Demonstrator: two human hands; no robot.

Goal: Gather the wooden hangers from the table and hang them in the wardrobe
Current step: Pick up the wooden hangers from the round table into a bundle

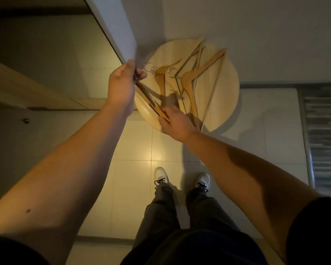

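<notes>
Several wooden hangers (195, 81) with metal hooks lie in a loose pile on a small round wooden table (229, 96). My left hand (122, 83) is raised at the table's left edge, closed around the hook end of a hanger (151, 104) whose wooden body slants down to the right. My right hand (177, 121) is at the table's near edge, with its fingers closed on the lower end of that same hanger. The rest of the pile lies untouched to the right of both hands.
A white door or panel edge (118, 31) slants down just above my left hand. A white wall stands behind the table. My feet in white shoes (161, 176) stand on pale floor tiles. A grey striped mat (323, 134) lies at the right.
</notes>
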